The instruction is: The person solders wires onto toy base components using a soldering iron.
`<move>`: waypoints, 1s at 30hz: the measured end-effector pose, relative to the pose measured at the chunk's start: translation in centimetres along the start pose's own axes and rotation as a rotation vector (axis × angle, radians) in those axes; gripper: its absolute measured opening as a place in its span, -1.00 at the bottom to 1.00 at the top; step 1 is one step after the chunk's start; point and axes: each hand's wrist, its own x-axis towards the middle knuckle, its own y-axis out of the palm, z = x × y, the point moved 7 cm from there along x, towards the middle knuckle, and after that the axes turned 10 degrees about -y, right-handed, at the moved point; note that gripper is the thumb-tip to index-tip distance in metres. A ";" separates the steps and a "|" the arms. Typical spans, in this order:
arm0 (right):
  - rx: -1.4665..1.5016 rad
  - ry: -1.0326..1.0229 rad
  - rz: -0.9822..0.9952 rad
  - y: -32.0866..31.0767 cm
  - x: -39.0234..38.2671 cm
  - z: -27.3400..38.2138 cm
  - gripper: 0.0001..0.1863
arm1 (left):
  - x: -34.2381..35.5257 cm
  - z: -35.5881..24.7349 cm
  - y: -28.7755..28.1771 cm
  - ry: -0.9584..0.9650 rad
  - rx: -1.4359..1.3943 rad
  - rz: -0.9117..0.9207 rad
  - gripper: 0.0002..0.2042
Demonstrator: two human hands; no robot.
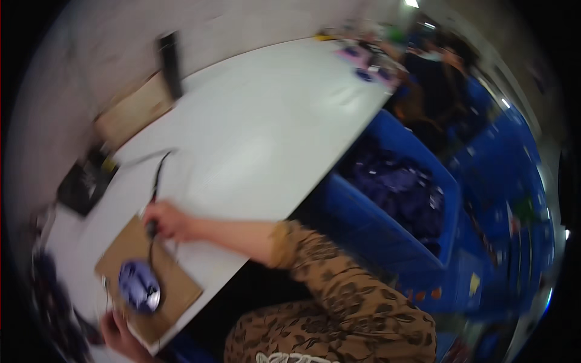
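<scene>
My right hand (169,222) is closed round the dark grip of a soldering iron (152,228). Its black cord rises from the hand and bends over the white table. Below the hand, a shiny purple oval part (140,285) with dark openings lies on a piece of brown cardboard (175,289). The iron's lower end points down toward this part; blur hides whether they touch. At the near left edge of the cardboard is my left hand (119,337), its fingers drawn together. A thin wire (108,296) runs up beside them, and what they pinch is unclear.
A black box (88,181) stands at the table's left, near a tan carton (134,110) and a black upright object (170,65) by the wall. A blue crate (387,212) of purple parts stands right of the table (254,121). Another person (436,78) sits beyond.
</scene>
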 end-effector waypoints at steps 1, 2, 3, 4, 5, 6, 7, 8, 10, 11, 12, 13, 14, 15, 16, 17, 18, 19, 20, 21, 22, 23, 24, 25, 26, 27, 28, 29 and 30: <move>0.168 0.160 0.048 0.4 -0.6 -0.7 -0.68 | 0.0 -1.4 0.2 -0.037 -0.022 -0.008 -0.86; 0.377 0.430 0.050 0.8 -1.4 -2.0 -0.67 | 0.3 -2.1 0.2 -0.085 -0.086 0.026 -0.88; 0.065 0.162 0.088 -0.9 0.0 -0.2 -0.78 | 0.4 -3.6 0.8 -0.044 -0.168 0.054 -0.92; 0.517 0.596 0.028 -0.4 -0.6 -1.5 -0.89 | 0.5 -4.2 1.3 -0.061 -0.296 0.064 -0.93; 0.886 1.046 -0.248 -0.6 -1.9 -1.8 -0.96 | 0.9 -4.5 1.9 -0.105 -0.349 0.121 -0.93; 0.891 1.229 -0.386 -0.8 -1.9 -1.2 -0.89 | 1.1 -5.1 2.6 -0.166 -0.363 0.165 -0.92; 0.810 1.255 -0.463 -0.9 -1.3 -0.9 -0.85 | 1.3 -5.7 3.1 -0.162 -0.320 0.178 -0.92; 0.832 1.255 -0.449 -0.4 -0.7 -0.4 -0.85 | 1.6 -5.4 3.6 -0.148 -0.380 0.183 -0.94; 0.876 1.273 -0.407 0.9 -0.1 -0.1 -0.84 | 1.8 -4.7 3.7 -0.103 -0.369 0.153 -0.95; 0.900 1.247 -0.397 1.6 0.1 0.2 -0.84 | 1.7 -3.8 3.4 -0.126 -0.349 0.119 -0.95; 0.907 1.208 -0.403 2.0 0.4 0.1 -0.84 | 2.0 -2.8 3.8 -0.161 -0.384 0.139 -0.95; 0.917 1.215 -0.392 2.7 0.3 0.2 -0.84 | 2.2 -2.0 4.2 -0.194 -0.420 0.164 -0.95; 0.881 1.210 -0.422 2.9 0.0 0.2 -0.84 | 2.2 -1.6 4.1 -0.188 -0.347 0.148 -0.95; 0.842 1.208 -0.454 2.9 -0.4 0.3 -0.83 | 2.1 -1.3 4.2 -0.198 -0.342 0.141 -0.95; 0.838 1.225 -0.480 3.1 -0.6 0.5 -0.83 | 2.1 -1.1 4.6 -0.200 -0.341 0.150 -0.95; 0.844 1.234 -0.475 3.3 -0.9 0.6 -0.83 | 2.0 -1.0 4.9 -0.200 -0.339 0.161 -0.95; 0.816 1.229 -0.489 3.1 -1.1 0.5 -0.83 | 2.2 -1.0 5.1 -0.208 -0.336 0.159 -0.95; 0.787 1.224 -0.504 3.0 -1.3 0.4 -0.83 | 2.3 -1.9 5.2 -0.097 -0.238 0.160 -0.96; 0.789 1.233 -0.502 3.0 -1.5 0.5 -0.83 | 2.3 -2.7 5.4 0.013 -0.140 0.162 -0.96; 0.782 1.207 -0.494 2.8 -1.4 0.5 -0.83 | 2.4 -2.7 5.6 0.007 -0.137 0.161 -0.96; 0.774 1.181 -0.486 2.8 -1.2 0.5 -0.83 | 2.4 -2.6 5.8 0.011 -0.160 0.144 -0.95; 0.776 1.187 -0.484 2.9 -1.2 0.6 -0.83 | 2.4 -2.5 5.8 0.015 -0.183 0.127 -0.95; 0.771 1.181 -0.480 2.9 -1.0 0.7 -0.83 | 2.5 -2.4 5.9 0.011 -0.181 0.129 -0.95; 0.767 1.174 -0.477 3.0 -1.0 0.7 -0.83 | 2.5 -2.6 5.9 0.039 -0.134 0.123 -0.95; 0.766 1.179 -0.477 3.0 -1.0 0.7 -0.83 | 2.5 -2.7 5.9 0.067 -0.087 0.117 -0.94; 0.753 1.175 -0.465 3.1 -1.0 0.7 -0.83 | 2.6 -2.6 5.9 0.063 -0.086 0.119 -0.94; 0.739 1.170 -0.453 3.2 -0.9 0.7 -0.82 | 2.7 -2.8 5.8 0.103 -0.019 0.109 -0.94; 0.739 1.174 -0.453 3.2 -0.9 0.7 -0.82 | 2.7 -3.0 5.8 0.144 0.049 0.099 -0.93; 0.735 1.171 -0.449 3.2 -0.8 0.7 -0.82 | 2.7 -3.0 5.9 0.140 0.049 0.101 -0.93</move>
